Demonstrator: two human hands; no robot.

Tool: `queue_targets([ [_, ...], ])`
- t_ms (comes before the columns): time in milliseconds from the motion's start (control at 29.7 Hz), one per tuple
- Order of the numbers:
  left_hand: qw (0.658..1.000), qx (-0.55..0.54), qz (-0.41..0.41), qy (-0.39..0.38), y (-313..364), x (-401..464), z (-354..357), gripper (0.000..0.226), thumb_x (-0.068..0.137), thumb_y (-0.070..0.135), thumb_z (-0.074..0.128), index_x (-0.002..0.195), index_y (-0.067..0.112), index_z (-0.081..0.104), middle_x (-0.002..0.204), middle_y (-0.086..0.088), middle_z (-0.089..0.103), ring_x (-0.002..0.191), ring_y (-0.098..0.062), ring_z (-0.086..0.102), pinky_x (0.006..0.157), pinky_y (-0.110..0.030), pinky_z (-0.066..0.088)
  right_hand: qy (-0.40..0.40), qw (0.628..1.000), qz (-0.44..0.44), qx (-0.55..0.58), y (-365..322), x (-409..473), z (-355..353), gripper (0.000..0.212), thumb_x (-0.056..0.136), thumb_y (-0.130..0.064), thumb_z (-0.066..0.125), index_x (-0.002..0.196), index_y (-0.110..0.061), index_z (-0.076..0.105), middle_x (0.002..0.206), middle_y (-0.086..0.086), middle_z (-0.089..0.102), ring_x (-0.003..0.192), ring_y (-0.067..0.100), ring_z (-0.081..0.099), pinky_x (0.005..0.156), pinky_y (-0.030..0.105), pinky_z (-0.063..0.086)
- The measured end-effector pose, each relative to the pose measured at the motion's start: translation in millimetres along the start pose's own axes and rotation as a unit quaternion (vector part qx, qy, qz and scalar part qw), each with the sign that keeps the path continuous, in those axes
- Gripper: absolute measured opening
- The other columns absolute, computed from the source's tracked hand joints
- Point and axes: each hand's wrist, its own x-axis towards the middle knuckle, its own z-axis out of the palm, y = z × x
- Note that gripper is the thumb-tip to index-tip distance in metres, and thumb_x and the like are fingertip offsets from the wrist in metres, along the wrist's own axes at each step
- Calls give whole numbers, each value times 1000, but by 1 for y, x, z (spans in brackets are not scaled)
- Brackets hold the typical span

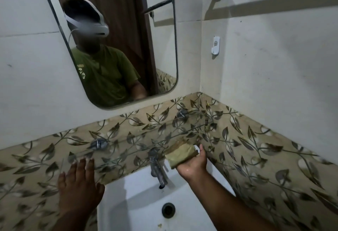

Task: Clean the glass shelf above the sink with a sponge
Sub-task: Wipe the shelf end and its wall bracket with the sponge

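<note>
Above the white ceramic sink (139, 190), a clear glass shelf (128, 139) runs along the leaf-patterned tile band (256, 148), carried on two round chrome brackets (98, 144). The right hand (192, 163) is palm-up under the shelf's right part, fingers (202, 150) closed around a damp yellow-brown sponge (180, 155) pressed at the glass's near edge, just right of the chrome tap (157, 165). The left hand (80, 185) lies flat with fingers spread, holding nothing, at the shelf's left near edge.

Risks, as judged:
- Upward push from the sponge could lift or shift the glass in its brackets.
- The near edge may cut a finger sliding along it.
- A wet palm may slip, knocking knuckles on the tap.
- Drips fall mostly into the sink.
</note>
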Motion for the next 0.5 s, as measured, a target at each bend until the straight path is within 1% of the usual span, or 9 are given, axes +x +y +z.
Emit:
queue_targets([
  [67, 1000, 7, 2, 9, 1, -1, 3, 91, 63, 50, 46, 141, 4, 50, 142, -27, 54, 130, -49, 48, 115, -59, 19, -6, 1000, -8, 11, -1, 8, 9, 73, 91, -66, 42, 136, -11, 58, 133, 26, 60, 125, 44, 54, 102, 61, 40],
  [135, 1000, 10, 4, 10, 3, -2, 4, 90, 63, 48, 43, 141, 4, 50, 143, -27, 54, 130, -49, 48, 122, -48, 0, -8, 1000, -7, 10, 7, 13, 16, 79, 88, -72, 41, 140, -14, 55, 137, 25, 57, 126, 45, 52, 106, 63, 37],
  [168, 1000, 13, 8, 9, 7, -1, 3, 90, 62, 47, 44, 141, 4, 50, 143, -27, 54, 130, -49, 48, 121, -44, -8, -4, 1000, -2, 5, 14, 14, 18, 83, 86, -76, 41, 142, -15, 53, 139, 24, 56, 127, 45, 51, 108, 64, 36],
  [235, 1000, 21, 6, 0, 7, -2, 4, 89, 61, 42, 50, 142, 6, 49, 143, -26, 55, 130, -48, 49, 120, -44, -13, 3, 999, 36, -7, 44, 15, 24, 90, 83, -82, 38, 142, -16, 52, 140, 24, 53, 127, 46, 50, 104, 64, 38],
  [303, 999, 31, 18, 3, 12, 3, 2, 90, 59, 38, 60, 144, 10, 46, 145, -24, 54, 131, -46, 49, 121, -45, -13, 2, 998, 58, -6, 73, 9, 31, 91, 81, -86, 34, 133, -15, 57, 136, 24, 55, 124, 46, 51, 98, 64, 41],
  [370, 999, 47, 21, 16, 12, 4, 2, 93, 59, 34, 72, 145, 13, 43, 146, -22, 54, 133, -44, 48, 122, -47, -11, -9, 995, 99, -4, 104, 1, 41, 91, 81, -87, 29, 123, -14, 62, 129, 24, 58, 123, 45, 51, 106, 66, 33],
  [404, 998, 52, 13, 14, 7, 2, 3, 97, 57, 28, 78, 146, 14, 42, 146, -21, 54, 134, -43, 48, 122, -49, -6, -10, 992, 123, -5, 122, -1, 46, 93, 81, -88, 27, 122, -13, 62, 128, 24, 59, 124, 45, 50, 110, 65, 28],
  [437, 998, 54, 13, 10, 6, 1, 3, 100, 53, 20, 81, 145, 14, 43, 146, -20, 55, 133, -43, 49, 121, -52, 3, -3, 990, 138, -9, 135, -1, 49, 96, 80, -89, 26, 124, -11, 61, 128, 24, 58, 126, 44, 49, 113, 63, 25],
  [505, 998, 69, 11, 9, -1, -2, 5, 103, 48, 6, 80, 145, 12, 45, 145, -20, 56, 132, -44, 52, 114, -58, 17, 6, 985, 171, -14, 163, 0, 56, 104, 79, -90, 22, 136, -9, 55, 138, 25, 53, 134, 43, 43, 118, 60, 20],
])
